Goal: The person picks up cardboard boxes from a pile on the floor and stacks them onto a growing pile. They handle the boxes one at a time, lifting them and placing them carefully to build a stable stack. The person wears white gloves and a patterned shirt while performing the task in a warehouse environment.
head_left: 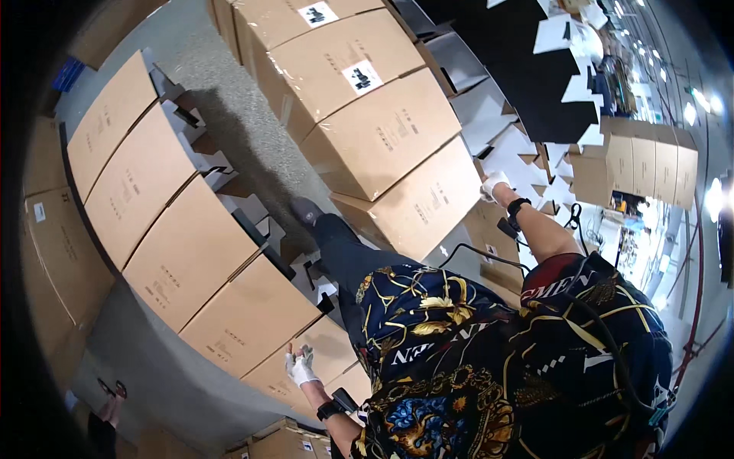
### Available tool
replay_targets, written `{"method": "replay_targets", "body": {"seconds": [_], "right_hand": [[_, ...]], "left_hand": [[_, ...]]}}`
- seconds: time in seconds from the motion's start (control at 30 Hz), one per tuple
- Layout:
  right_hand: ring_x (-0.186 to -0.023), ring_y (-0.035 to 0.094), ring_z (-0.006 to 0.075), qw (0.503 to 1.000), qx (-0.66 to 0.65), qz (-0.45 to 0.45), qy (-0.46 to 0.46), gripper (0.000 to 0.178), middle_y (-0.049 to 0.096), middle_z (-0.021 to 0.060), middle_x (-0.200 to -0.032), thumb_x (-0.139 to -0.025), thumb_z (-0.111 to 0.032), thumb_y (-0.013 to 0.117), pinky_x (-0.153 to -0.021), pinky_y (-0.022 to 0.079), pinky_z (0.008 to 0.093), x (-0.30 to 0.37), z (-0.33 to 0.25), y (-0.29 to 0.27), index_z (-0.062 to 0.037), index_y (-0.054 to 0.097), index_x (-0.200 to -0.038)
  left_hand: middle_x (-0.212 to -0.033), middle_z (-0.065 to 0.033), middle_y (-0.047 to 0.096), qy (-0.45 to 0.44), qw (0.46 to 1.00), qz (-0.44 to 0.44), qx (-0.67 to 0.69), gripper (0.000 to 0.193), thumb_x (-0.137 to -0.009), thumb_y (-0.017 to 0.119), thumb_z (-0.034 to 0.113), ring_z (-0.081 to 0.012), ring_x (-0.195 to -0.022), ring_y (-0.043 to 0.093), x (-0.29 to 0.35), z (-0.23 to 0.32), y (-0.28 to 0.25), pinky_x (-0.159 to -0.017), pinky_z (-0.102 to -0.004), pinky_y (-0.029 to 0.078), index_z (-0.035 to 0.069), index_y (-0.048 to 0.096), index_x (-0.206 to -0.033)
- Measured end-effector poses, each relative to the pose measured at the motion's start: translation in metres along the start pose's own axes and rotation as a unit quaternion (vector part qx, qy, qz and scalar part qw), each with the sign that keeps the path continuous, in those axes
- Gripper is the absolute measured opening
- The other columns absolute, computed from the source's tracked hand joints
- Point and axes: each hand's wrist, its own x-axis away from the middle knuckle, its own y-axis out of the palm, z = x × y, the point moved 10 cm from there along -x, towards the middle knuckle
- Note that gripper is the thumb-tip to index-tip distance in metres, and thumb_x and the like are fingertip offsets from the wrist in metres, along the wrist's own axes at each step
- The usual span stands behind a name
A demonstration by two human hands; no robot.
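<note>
My left hand, in a white glove with bare fingertips, is beside a row of brown cartons. Its fingers are bent but apart, and it grips nothing I can see. My right hand, gloved the same way, is at the edge of the nearest carton in another row. Its fingers look loosely bent, with no held thing visible; whether they touch the carton is unclear. White cut cardboard pieces stand just beyond that hand. Both wrists wear black bands.
A grey floor aisle runs between the two carton rows, with my shoe in it. Black cardboard stands behind the right row. More cartons are stacked farther right. Another person's feet show at lower left. A black cable crosses near my right arm.
</note>
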Motion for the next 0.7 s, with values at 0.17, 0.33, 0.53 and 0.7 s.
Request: {"method": "replay_targets", "body": {"seconds": [0.17, 0.33, 0.53, 0.7], "right_hand": [[-0.095, 0.065, 0.0253, 0.897, 0.426, -0.060, -0.105, 0.027, 0.068, 0.0102, -0.102, -0.075, -0.029, 0.066, -0.080, 0.052, 0.0344, 0.008, 0.001, 0.065, -0.0115, 0.071, -0.094], [-0.109, 0.058, 0.0307, 0.974, 0.162, 0.111, -0.108, 0.070, 0.060, 0.0186, -0.118, -0.061, -0.028, 0.081, -0.093, 0.047, 0.0359, -0.114, 0.019, 0.003, -0.0033, 0.055, -0.121], [-0.109, 0.058, 0.0296, 0.977, 0.045, 0.119, -0.172, 0.089, 0.061, 0.0169, -0.116, -0.056, -0.042, 0.084, -0.093, 0.046, 0.0336, -0.192, -0.052, -0.003, -0.0014, 0.047, -0.127], [-0.116, 0.052, 0.0288, 0.964, -0.128, 0.121, -0.200, 0.102, 0.055, 0.0165, -0.124, -0.053, -0.027, 0.088, -0.097, 0.042, 0.0330, -0.186, -0.093, -0.003, -0.0038, 0.034, -0.137]], "left_hand": [[-0.073, -0.0083, 0.058, -0.006, 0.999, 0.034, -0.014, 0.037, -0.091, 0.050, 0.028, -0.0328, -0.068, 0.063, -0.013, -0.055, -0.046, -0.063, -0.0458, 0.052, 0.005, 0.053, -0.119], [-0.078, -0.0121, 0.061, -0.021, 0.983, -0.074, -0.166, 0.040, -0.087, 0.055, 0.000, -0.0260, -0.071, 0.063, -0.029, -0.041, 0.032, -0.067, -0.0386, 0.053, 0.001, 0.049, -0.126], [-0.085, -0.0102, 0.064, 0.063, 0.961, -0.144, -0.229, 0.041, -0.084, 0.068, 0.012, -0.0179, -0.075, 0.062, -0.042, 0.001, 0.114, -0.072, -0.0302, 0.052, 0.002, 0.055, -0.122], [-0.086, -0.0093, 0.065, 0.081, 0.941, -0.110, -0.310, 0.038, -0.085, 0.067, 0.015, -0.0173, -0.076, 0.062, -0.036, 0.026, 0.129, -0.072, -0.0287, 0.052, 0.003, 0.057, -0.120]]}}
